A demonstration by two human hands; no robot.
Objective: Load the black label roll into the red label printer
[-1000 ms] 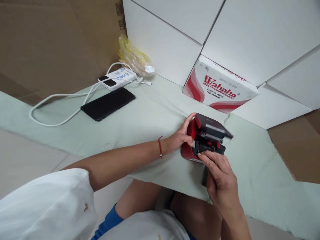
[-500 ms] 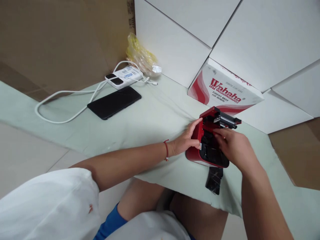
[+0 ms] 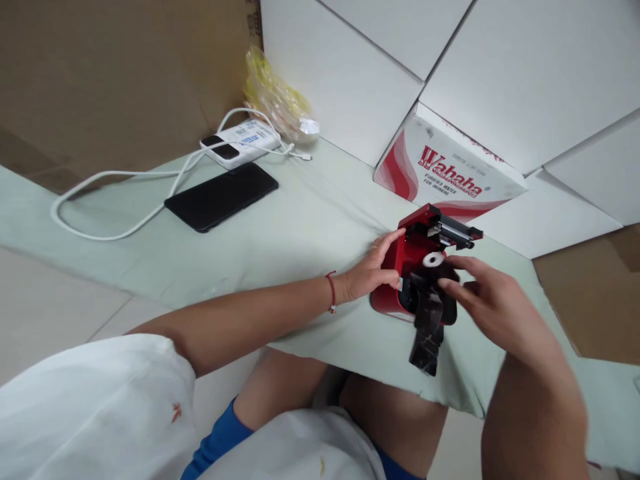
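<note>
A small red label printer [image 3: 386, 304] stands at the front of the table with its lid [image 3: 417, 217] raised, showing a black roller bar. My left hand [image 3: 367, 275] grips its left wall, thumb on the near part and fingers further back. Between the thumb and fingers of my right hand [image 3: 493, 297] is a black roll [image 3: 433, 259] with a white core, held at the mouth of the compartment. From the roll, a glossy black strip [image 3: 426, 333] hangs over the printer's front and past the table edge. Part of the roll is hidden by my fingers.
Behind the printer a white and red Wahaha carton [image 3: 445, 167] leans against white boxes [image 3: 345, 80]. On the left lie a black phone [image 3: 223, 197], a white power bank [image 3: 245, 143] with a looped white cable [image 3: 107, 175], and a yellowish plastic bag [image 3: 283, 100]. Brown cardboard [image 3: 595, 293] is at right.
My right hand has come up and right out of the compartment, and the roll now shows in it with its strip trailing. My left hand stays on the printer. The view has shifted slightly.
</note>
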